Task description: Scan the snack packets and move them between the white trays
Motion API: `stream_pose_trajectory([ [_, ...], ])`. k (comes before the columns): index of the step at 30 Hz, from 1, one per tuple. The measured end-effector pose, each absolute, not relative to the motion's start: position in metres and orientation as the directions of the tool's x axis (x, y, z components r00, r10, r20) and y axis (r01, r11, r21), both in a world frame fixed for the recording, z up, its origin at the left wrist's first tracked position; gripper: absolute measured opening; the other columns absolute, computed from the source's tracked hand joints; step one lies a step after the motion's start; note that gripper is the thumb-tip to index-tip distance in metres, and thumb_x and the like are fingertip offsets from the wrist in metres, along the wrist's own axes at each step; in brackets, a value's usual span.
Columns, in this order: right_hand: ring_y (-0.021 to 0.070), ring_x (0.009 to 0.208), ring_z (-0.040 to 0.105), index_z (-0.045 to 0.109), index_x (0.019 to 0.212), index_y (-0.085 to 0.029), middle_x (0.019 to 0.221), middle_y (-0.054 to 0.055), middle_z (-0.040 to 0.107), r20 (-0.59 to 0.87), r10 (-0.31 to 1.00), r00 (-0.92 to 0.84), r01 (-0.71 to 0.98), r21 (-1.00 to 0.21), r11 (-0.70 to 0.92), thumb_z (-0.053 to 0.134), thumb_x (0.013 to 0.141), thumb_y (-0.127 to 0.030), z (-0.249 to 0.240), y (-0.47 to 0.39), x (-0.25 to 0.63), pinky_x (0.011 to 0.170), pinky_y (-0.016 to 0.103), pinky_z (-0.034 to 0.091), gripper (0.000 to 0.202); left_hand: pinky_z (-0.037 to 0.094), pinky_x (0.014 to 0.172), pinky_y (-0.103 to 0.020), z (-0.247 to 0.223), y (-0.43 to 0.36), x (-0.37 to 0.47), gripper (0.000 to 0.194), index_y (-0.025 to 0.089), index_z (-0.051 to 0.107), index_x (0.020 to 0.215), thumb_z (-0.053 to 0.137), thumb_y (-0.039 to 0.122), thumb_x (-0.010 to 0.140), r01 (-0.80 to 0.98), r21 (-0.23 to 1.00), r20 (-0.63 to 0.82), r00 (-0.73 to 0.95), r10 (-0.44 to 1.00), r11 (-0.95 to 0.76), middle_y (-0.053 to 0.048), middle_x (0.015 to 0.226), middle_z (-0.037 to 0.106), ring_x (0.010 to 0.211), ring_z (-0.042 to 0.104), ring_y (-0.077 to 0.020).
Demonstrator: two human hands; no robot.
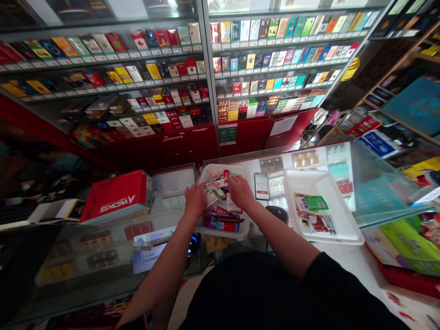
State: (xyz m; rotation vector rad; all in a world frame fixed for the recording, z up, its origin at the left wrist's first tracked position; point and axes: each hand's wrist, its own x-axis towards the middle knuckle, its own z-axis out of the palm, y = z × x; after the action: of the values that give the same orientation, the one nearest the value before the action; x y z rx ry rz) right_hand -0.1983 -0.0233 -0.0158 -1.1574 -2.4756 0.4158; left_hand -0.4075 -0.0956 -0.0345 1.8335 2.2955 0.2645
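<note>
In the head view a white plastic tub (248,225) full of small packaged snacks stands on the glass counter. Over its contents my right hand (241,191) pinches the right end of a narrow white packet with red marks (216,184). At that packet's left end is my left hand (196,200), fingers curled and closed on it as far as I can make out. Loose packets lie below both hands, among them a white one with green (213,196). Toward me in the tub rests a blue-and-red packet (222,225).
Right of the tub lie a phone (262,185), a dark rounded device (277,213) and a shallow white tray (343,233) with several packets. A red box (115,195) stands at the left. Behind rise glass shelves (208,82) of cigarette packs.
</note>
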Motion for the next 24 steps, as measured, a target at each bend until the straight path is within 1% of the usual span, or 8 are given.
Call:
stream_pose_trajectory([
  [3, 0.029, 0.124, 0.051, 0.066, 0.128, -0.016, 0.124, 0.014, 0.069, 0.216, 0.766, -0.605, 0.653, -0.415, 0.633, 0.049, 0.092, -0.005, -0.019, -0.022, -0.207, 0.11, 0.042, 0.037, 0.041, 0.019, 0.124, -0.06, -0.039, -0.095, -0.412, 0.055, 0.018, 0.052, 0.146, 0.047, 0.015, 0.092, 0.95, 0.227, -0.043, -0.211, 0.977, 0.215, -0.015, 0.145, 0.061, 0.147, 0.04, -0.0344],
  [6, 0.0288, 0.129, 0.049, 0.065, 0.13, -0.016, 0.128, 0.015, 0.068, 0.222, 0.763, -0.608, 0.649, -0.415, 0.638, 0.051, 0.093, -0.007, -0.024, -0.019, -0.213, 0.114, 0.043, 0.034, 0.041, 0.016, 0.124, -0.06, -0.041, -0.094, -0.414, 0.056, 0.02, 0.052, 0.146, 0.046, 0.012, 0.091, 0.955, 0.21, -0.053, -0.202, 0.978, 0.208, -0.014, 0.145, 0.062, 0.149, 0.037, -0.0339],
  [11, 0.0294, 0.129, 0.049, 0.064, 0.131, -0.017, 0.13, 0.016, 0.066, 0.17, 0.765, -0.621, 0.674, -0.383, 0.632, 0.052, 0.093, -0.008, -0.029, -0.013, -0.218, 0.111, 0.044, 0.035, 0.041, 0.011, 0.125, -0.061, -0.04, -0.092, -0.415, 0.061, 0.023, 0.051, 0.147, 0.046, 0.009, 0.088, 0.958, 0.217, -0.06, -0.178, 0.982, 0.187, -0.011, 0.143, 0.064, 0.151, 0.034, -0.0325],
  [16, 0.0298, 0.12, 0.052, 0.069, 0.119, -0.018, 0.118, 0.015, 0.07, 0.138, 0.773, -0.619, 0.704, -0.34, 0.624, 0.051, 0.094, -0.009, -0.027, -0.009, -0.22, 0.104, 0.043, 0.038, 0.032, 0.009, 0.126, -0.06, -0.041, -0.089, -0.416, 0.059, 0.021, 0.052, 0.146, 0.044, 0.007, 0.089, 0.959, 0.216, -0.061, -0.175, 0.983, 0.185, -0.011, 0.14, 0.067, 0.151, 0.034, -0.0321],
  [21, 0.0288, 0.114, 0.054, 0.071, 0.11, -0.019, 0.111, 0.013, 0.072, 0.141, 0.767, -0.626, 0.7, -0.332, 0.632, 0.055, 0.093, -0.011, -0.025, -0.006, -0.221, 0.1, 0.04, 0.04, 0.024, 0.009, 0.126, -0.06, -0.041, -0.088, -0.417, 0.058, 0.022, 0.054, 0.144, 0.046, 0.007, 0.089, 0.95, 0.252, -0.044, -0.179, 0.983, 0.184, -0.011, 0.14, 0.066, 0.15, 0.037, -0.0318],
  [24, 0.0283, 0.11, 0.055, 0.071, 0.105, -0.019, 0.107, 0.012, 0.072, 0.155, 0.773, -0.615, 0.703, -0.336, 0.626, 0.056, 0.093, -0.012, -0.025, -0.004, -0.222, 0.097, 0.038, 0.04, 0.021, 0.009, 0.127, -0.059, -0.041, -0.087, -0.417, 0.056, 0.022, 0.055, 0.142, 0.047, 0.008, 0.089, 0.95, 0.245, -0.019, -0.192, 0.981, 0.191, -0.01, 0.139, 0.067, 0.148, 0.04, -0.0303],
])
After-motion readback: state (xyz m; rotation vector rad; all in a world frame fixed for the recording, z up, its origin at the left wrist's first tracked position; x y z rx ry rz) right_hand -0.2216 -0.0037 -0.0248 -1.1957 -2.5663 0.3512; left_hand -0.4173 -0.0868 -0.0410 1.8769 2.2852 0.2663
